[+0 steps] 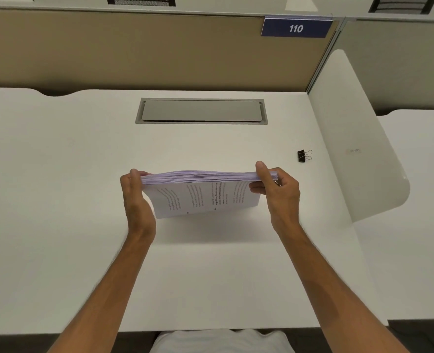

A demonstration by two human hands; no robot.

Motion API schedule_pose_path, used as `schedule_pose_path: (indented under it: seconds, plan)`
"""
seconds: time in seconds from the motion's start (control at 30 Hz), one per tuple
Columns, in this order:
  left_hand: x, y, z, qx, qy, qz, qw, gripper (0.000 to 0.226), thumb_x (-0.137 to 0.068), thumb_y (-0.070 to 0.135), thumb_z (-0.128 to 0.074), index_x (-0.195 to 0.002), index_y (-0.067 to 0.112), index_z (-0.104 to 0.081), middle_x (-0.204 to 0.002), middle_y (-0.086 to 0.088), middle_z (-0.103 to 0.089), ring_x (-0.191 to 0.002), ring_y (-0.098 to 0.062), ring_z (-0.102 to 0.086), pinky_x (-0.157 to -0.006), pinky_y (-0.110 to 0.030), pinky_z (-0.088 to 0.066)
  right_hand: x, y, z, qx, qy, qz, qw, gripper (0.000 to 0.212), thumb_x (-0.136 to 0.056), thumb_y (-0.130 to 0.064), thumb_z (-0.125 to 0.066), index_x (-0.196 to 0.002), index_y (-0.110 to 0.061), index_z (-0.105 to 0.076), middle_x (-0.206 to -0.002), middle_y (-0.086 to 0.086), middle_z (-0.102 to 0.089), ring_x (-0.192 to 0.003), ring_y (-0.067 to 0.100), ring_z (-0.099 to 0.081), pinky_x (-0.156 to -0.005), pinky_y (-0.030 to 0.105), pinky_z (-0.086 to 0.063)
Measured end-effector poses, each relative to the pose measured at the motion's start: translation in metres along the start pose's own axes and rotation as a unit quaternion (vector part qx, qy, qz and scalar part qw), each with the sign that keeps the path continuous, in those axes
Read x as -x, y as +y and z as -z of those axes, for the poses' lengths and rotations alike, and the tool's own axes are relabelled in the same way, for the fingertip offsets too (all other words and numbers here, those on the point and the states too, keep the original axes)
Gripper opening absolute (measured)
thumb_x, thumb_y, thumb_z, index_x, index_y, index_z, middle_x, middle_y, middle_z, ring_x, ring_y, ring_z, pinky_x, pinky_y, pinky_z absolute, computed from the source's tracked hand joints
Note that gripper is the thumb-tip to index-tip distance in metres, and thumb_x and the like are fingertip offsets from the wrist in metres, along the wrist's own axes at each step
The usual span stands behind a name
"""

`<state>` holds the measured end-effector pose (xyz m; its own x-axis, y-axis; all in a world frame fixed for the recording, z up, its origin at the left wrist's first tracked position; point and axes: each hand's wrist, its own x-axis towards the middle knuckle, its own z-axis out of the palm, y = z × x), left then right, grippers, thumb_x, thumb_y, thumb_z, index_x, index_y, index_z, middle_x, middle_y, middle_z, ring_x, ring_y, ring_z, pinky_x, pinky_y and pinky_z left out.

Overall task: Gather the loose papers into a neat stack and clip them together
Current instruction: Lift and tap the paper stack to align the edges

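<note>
A stack of printed white papers [205,197] stands on its long edge on the white desk [83,174], tilted so the top edges face me. My left hand [134,197] grips the stack's left end, and my right hand [277,189] grips its right end, thumb over the top. A black binder clip [303,156] with silver handles lies on the desk to the right, beyond my right hand and apart from it.
A grey cable-tray lid [201,111] is set into the desk behind the papers. A tan partition [134,49] with a blue "110" sign [296,28] closes the back. A white curved divider [358,138] borders the right side.
</note>
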<state>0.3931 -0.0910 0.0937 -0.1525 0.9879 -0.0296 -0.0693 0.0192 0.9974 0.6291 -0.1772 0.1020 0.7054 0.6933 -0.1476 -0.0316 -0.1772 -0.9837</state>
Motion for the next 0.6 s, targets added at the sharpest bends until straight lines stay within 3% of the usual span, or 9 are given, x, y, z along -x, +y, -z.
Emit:
schedule_pose_path:
  seconds: [0.1, 0.2, 0.27, 0.33, 0.43, 0.53, 0.6]
  plan:
    - [-0.004, -0.006, 0.015, 0.027, -0.087, -0.013, 0.996, 0.022, -0.09, 0.016, -0.036, -0.107, 0.011, -0.049, -0.116, -0.008, -0.057, -0.104, -0.012, -0.054, -0.089, -0.017, -0.043, -0.002, -0.001, 0.0, -0.001, 0.002, -0.006, 1.0, 0.041, -0.088, -0.049, -0.071, -0.076, -0.011, -0.066, -0.064, -0.008, -0.072, -0.07, 0.026, -0.075, -0.083, 0.053, -0.061]
    - [-0.003, -0.006, 0.023, -0.008, -0.138, -0.003, 0.99, 0.044, -0.07, 0.001, -0.042, -0.108, 0.021, -0.047, -0.124, -0.006, -0.055, -0.109, -0.011, -0.053, -0.084, -0.014, -0.048, -0.004, -0.003, -0.001, 0.001, 0.001, -0.009, 1.0, 0.04, -0.086, -0.052, -0.072, -0.069, -0.017, -0.063, -0.06, -0.008, -0.07, -0.067, 0.025, -0.074, -0.083, 0.054, -0.06]
    - [-0.003, -0.006, 0.023, -0.06, -0.124, -0.005, 0.991, 0.046, -0.075, -0.007, -0.048, -0.107, 0.026, -0.049, -0.122, -0.003, -0.059, -0.111, -0.012, -0.055, -0.086, -0.018, -0.051, -0.005, -0.004, -0.002, 0.004, -0.001, -0.013, 1.0, 0.042, -0.085, -0.055, -0.072, -0.068, -0.017, -0.063, -0.059, -0.008, -0.069, -0.066, 0.024, -0.073, -0.083, 0.055, -0.06]
    - [-0.005, -0.006, 0.021, -0.113, -0.084, -0.021, 0.99, 0.032, -0.092, -0.005, -0.053, -0.106, 0.023, -0.053, -0.115, -0.001, -0.063, -0.105, -0.011, -0.059, -0.087, -0.025, -0.05, -0.006, -0.007, -0.002, 0.006, -0.012, -0.015, 1.0, 0.046, -0.083, -0.057, -0.073, -0.072, -0.013, -0.065, -0.061, -0.006, -0.07, -0.067, 0.023, -0.072, -0.083, 0.054, -0.06]
    - [-0.012, -0.004, 0.021, -0.164, -0.027, -0.048, 0.985, 0.014, -0.098, 0.005, -0.057, -0.106, 0.017, -0.058, -0.101, 0.001, -0.066, -0.088, 0.006, -0.063, -0.078, -0.015, -0.05, -0.008, -0.015, 0.003, 0.005, -0.077, -0.005, 0.997, 0.057, -0.08, -0.058, -0.073, -0.095, -0.003, -0.067, -0.079, 0.001, -0.076, -0.08, 0.025, -0.074, -0.087, 0.046, -0.061]
    - [-0.014, 0.005, 0.024, -0.177, 0.015, -0.072, 0.981, 0.017, -0.096, 0.005, -0.062, -0.104, 0.02, -0.062, -0.095, 0.005, -0.069, -0.082, 0.014, -0.065, -0.074, -0.006, -0.05, -0.009, -0.019, 0.012, 0.023, -0.143, 0.033, 0.989, 0.035, -0.088, -0.028, -0.075, -0.107, -0.001, -0.064, -0.097, 0.009, -0.076, -0.091, 0.02, -0.073, -0.079, 0.027, -0.059]
    - [-0.013, 0.011, 0.025, -0.182, 0.031, -0.085, 0.979, 0.018, -0.094, 0.006, -0.065, -0.101, 0.023, -0.064, -0.092, 0.01, -0.07, -0.08, 0.014, -0.065, -0.075, -0.007, -0.05, -0.009, -0.017, 0.014, 0.042, -0.132, 0.065, 0.988, 0.015, -0.091, -0.004, -0.07, -0.105, -0.002, -0.065, -0.097, 0.009, -0.075, -0.093, 0.018, -0.072, -0.078, 0.024, -0.057]
